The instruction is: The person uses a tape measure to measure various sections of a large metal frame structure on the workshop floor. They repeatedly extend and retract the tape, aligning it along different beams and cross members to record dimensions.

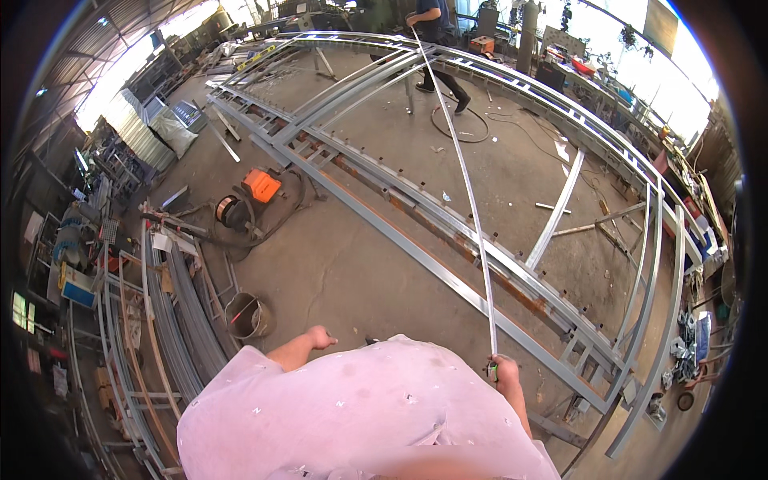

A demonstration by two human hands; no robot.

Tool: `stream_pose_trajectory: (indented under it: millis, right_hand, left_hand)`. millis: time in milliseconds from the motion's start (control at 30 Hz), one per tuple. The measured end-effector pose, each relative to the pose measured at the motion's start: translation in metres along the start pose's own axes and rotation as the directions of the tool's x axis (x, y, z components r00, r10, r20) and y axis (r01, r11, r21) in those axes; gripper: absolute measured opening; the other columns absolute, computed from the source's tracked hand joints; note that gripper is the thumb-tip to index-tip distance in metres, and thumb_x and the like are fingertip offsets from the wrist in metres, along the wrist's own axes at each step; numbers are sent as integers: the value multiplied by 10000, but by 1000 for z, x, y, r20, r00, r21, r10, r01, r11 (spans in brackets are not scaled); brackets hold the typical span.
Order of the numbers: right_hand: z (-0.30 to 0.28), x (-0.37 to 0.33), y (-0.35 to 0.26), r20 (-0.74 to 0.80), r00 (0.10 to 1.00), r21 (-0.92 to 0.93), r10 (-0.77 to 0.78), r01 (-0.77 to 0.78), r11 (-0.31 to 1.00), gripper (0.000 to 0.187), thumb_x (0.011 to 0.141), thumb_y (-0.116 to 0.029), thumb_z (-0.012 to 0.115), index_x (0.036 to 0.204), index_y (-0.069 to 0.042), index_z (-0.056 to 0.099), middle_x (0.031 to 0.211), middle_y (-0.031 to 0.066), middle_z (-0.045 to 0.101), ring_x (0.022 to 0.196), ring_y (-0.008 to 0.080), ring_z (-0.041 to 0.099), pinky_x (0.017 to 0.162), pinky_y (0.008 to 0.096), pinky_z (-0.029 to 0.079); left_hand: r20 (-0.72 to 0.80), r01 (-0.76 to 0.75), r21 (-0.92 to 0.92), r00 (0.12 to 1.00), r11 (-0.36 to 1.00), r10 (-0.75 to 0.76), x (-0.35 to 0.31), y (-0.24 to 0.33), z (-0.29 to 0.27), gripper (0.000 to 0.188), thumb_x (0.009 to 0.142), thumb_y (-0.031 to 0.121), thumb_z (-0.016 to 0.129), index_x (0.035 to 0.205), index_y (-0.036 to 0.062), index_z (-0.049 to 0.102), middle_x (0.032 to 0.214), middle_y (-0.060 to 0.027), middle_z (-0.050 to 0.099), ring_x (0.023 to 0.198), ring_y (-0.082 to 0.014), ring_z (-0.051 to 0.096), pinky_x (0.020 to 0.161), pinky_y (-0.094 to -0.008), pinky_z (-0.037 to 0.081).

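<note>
My right hand (506, 370) is closed round a tape measure (491, 370) with a bit of green on its case. Its long pale blade (466, 178) is pulled out taut across a large metal frame of grey steel tubes (436, 278). At the far end, a co-worker in dark clothes (432, 32) has a hand by the blade's tip. My left hand (322, 338) hangs at my side with its fingers curled in, and I see nothing in it. A bucket (247, 316) stands to the left of that hand.
An orange machine (262, 186) with a wire spool and cables sits on the floor at left. Bundled steel bars (186, 308) lie on a rack at lower left. A hose (472, 138) loops near the co-worker's feet. A cluttered workbench (608, 96) runs along the far right.
</note>
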State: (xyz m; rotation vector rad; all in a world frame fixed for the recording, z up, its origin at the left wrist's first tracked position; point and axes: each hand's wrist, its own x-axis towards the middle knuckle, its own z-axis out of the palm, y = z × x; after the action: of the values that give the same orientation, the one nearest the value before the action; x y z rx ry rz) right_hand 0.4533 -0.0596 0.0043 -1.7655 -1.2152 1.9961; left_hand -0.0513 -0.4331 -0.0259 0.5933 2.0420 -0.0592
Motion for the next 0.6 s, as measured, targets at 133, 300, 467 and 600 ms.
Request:
stream_pose_trajectory:
  millis: [133,300,467,600]
  right_hand:
    - [-1,-24,17,-41,999,-47,-19,17,999,215,989,-133,662,1030,44,776,821,80,705,677,175,640,610,342,500]
    - [18,-85,23,-103,989,-242,-102,75,967,212,968,-129,667,1022,41,781,822,81,720,727,177,665,614,336,503]
    - [9,-98,76,-133,986,-318,-104,57,946,218,934,-191,693,1000,-13,799,821,81,737,739,190,658,688,380,520]
    - [11,-133,68,-185,978,-491,-94,-9,871,237,942,-227,693,862,-19,776,755,84,724,708,188,641,693,383,511]
  left_hand:
    - [-109,-40,83,993,996,49,13,14,-13,420,909,466,772,1039,72,836,906,-93,804,794,-216,745,814,-379,590]
    - [-208,-217,21,954,976,216,22,24,-10,407,912,453,775,1037,70,833,905,-93,796,759,-213,732,747,-395,586]
    - [-143,-261,-157,960,953,239,33,-7,38,386,916,411,792,980,32,815,845,-96,767,704,-191,689,648,-384,554]
    - [111,-11,-203,993,979,34,18,-40,84,589,897,497,792,1020,-78,777,949,-219,799,876,-352,773,819,-454,585]
